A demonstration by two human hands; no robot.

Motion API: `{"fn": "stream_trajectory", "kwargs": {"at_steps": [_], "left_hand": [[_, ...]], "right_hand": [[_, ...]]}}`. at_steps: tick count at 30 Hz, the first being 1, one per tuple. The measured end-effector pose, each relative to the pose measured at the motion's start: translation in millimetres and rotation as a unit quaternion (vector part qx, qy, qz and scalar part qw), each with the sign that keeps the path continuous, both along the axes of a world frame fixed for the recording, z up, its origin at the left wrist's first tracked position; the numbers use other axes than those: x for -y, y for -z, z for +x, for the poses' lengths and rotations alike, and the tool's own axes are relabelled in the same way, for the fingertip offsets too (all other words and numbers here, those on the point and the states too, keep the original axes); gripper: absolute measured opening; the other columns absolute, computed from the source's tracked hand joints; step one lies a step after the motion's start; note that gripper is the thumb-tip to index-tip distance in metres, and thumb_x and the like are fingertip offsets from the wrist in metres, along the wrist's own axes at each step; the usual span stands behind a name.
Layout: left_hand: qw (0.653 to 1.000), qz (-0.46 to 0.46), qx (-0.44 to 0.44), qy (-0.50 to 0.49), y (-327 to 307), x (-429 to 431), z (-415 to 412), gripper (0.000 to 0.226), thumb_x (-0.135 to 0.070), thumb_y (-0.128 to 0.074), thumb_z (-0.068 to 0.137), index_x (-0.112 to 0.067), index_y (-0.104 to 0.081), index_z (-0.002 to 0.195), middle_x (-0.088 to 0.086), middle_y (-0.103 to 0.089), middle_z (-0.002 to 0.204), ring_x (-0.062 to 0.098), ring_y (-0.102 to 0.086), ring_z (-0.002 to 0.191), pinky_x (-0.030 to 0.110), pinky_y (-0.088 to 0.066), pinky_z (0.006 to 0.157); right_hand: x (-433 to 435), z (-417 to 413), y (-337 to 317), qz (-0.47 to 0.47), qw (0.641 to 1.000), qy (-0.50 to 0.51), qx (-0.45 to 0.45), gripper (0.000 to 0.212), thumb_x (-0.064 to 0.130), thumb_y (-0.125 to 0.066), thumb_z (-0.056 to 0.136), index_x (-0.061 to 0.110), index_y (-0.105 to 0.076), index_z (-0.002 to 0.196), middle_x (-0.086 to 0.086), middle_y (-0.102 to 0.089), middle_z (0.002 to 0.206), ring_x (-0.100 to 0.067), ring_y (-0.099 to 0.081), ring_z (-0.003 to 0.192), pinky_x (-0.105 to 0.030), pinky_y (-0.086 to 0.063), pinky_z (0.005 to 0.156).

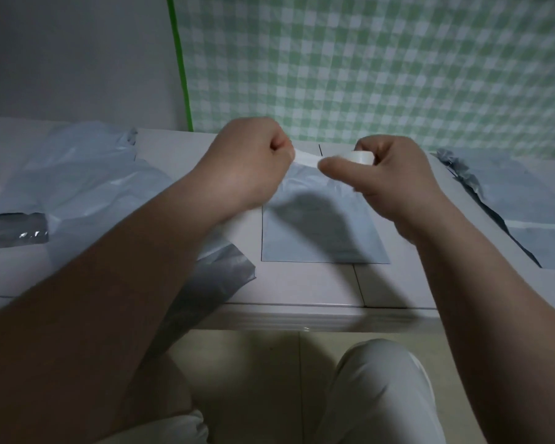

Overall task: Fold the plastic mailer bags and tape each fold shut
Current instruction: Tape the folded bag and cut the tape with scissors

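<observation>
A white worktop [302, 283] is seen from above, with one flat grey plastic mailer bag [321, 238] lying at its middle. Far left of that bag is a loose heap of crumpled grey plastic mailer bags [77, 187]. They overlap, so their number cannot be told. One shows a darker grey face, and the heap spills over the worktop's near edge under the left forearm.

The left hand [253, 161] hovers above the flat bag's far left corner, its back to the camera. Its fingers are curled into a fist that pinches the free end of a strip of clear tape [305, 158]. The strip runs a short way rightward, above the flat bag's far edge, to one small roll of clear tape [362, 157]. The right hand [394, 184] holds that roll above the bag's far right corner, fingers curled round it and thumb stretched left along the strip. Both bare forearms hide parts of the flat bag's sides, and the hands shadow it.

Right of the flat bag, well apart, lies another grey plastic mailer [523, 216], crossed by a white band. Behind the flat bag hangs a green-and-white checked cloth [398, 59] edged with bright green tape [180, 65]. Nearer than the bag, below the worktop, are two knees in pale trousers [382, 395].
</observation>
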State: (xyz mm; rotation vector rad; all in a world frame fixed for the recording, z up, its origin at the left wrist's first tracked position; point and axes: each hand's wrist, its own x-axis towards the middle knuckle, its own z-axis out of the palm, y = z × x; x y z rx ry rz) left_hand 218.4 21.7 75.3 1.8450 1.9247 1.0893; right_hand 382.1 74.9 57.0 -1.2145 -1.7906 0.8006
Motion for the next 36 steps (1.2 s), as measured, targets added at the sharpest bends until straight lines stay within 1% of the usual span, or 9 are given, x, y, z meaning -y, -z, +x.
{"fn": "stream_trajectory", "kwargs": {"at_steps": [2,4,6,9,13,19,26,30,36], "left_hand": [[0.998,-0.018,0.057,-0.002,-2,-6,-4,0.025,-0.012,-0.047,0.094,0.008,-0.062,0.088,0.010,-0.066,0.079,0.022,-0.067,0.076,0.037,-0.059,0.070],[0.988,-0.061,0.145,0.000,1,-15,-7,0.023,-0.011,-0.047,0.095,0.001,-0.060,0.082,0.003,-0.059,0.073,0.013,-0.063,0.070,0.027,-0.058,0.062],[0.961,-0.105,0.255,0.005,7,-23,-9,0.021,-0.010,-0.046,0.096,-0.007,-0.055,0.077,0.004,-0.055,0.072,0.013,-0.060,0.064,0.025,-0.057,0.055],[0.897,-0.165,0.411,-0.001,22,-33,-8,0.010,-0.008,-0.044,0.097,-0.004,-0.052,0.092,0.009,-0.054,0.074,0.019,-0.060,0.058,0.029,-0.058,0.052],[0.823,-0.232,0.518,-0.006,48,-42,0,0.012,-0.009,-0.040,0.099,-0.001,-0.050,0.097,0.013,-0.058,0.074,0.025,-0.062,0.064,0.031,-0.058,0.052],[0.836,-0.245,0.491,-0.029,75,-51,-1,0.014,-0.007,-0.042,0.098,-0.001,-0.045,0.110,0.016,-0.062,0.084,0.022,-0.066,0.070,0.027,-0.059,0.061],[0.894,-0.218,0.386,-0.063,78,-65,-10,0.014,-0.001,-0.052,0.091,0.002,-0.057,0.104,0.012,-0.059,0.084,0.013,-0.063,0.068,0.020,-0.058,0.063],[0.897,-0.221,0.378,-0.058,79,-67,-14,0.005,0.001,-0.053,0.090,0.000,-0.058,0.090,0.011,-0.059,0.082,0.013,-0.064,0.067,0.022,-0.058,0.070],[0.897,-0.223,0.377,-0.058,82,-68,-16,0.010,0.000,-0.053,0.090,0.001,-0.058,0.098,0.012,-0.061,0.089,0.013,-0.065,0.071,0.023,-0.058,0.072]], "right_hand": [[-5,-1,-3,0.002,1.000,0.002,-0.006,0.043,0.039,-0.079,0.069,0.005,-0.054,0.062,-0.011,-0.052,0.055,-0.010,-0.045,0.050,-0.026,-0.038,0.048],[-11,-1,-2,-0.085,0.993,-0.035,-0.071,0.041,0.043,-0.074,0.075,0.005,-0.063,0.077,-0.015,-0.067,0.077,-0.015,-0.062,0.070,-0.034,-0.056,0.069],[-18,1,5,-0.204,0.961,-0.087,-0.164,0.032,0.043,-0.062,0.087,0.011,-0.064,0.084,-0.005,-0.069,0.084,-0.024,-0.069,0.089,-0.040,-0.057,0.082],[-26,-6,18,-0.274,0.914,-0.115,-0.277,0.023,0.034,-0.054,0.093,0.013,-0.063,0.091,-0.003,-0.068,0.079,-0.028,-0.069,0.088,-0.036,-0.058,0.076],[-38,-21,38,-0.295,0.886,-0.072,-0.350,0.014,0.025,-0.056,0.092,0.011,-0.058,0.090,-0.004,-0.061,0.074,-0.020,-0.062,0.076,-0.030,-0.057,0.068],[-45,-21,72,-0.249,0.920,-0.028,-0.302,0.021,0.014,-0.065,0.086,0.012,-0.049,0.072,-0.005,-0.054,0.072,-0.017,-0.057,0.074,-0.034,-0.057,0.076],[-46,-21,77,-0.226,0.939,-0.035,-0.256,0.024,0.014,-0.068,0.083,0.015,-0.048,0.069,-0.004,-0.054,0.074,-0.014,-0.056,0.072,-0.034,-0.055,0.081],[-45,-23,77,-0.208,0.951,-0.035,-0.228,0.023,0.012,-0.068,0.081,0.016,-0.048,0.070,-0.002,-0.052,0.071,-0.015,-0.053,0.071,-0.035,-0.052,0.081],[-39,-31,70,-0.224,0.938,-0.071,-0.254,0.022,0.010,-0.065,0.083,0.016,-0.047,0.071,-0.006,-0.051,0.078,-0.013,-0.055,0.074,-0.039,-0.055,0.079]]}}
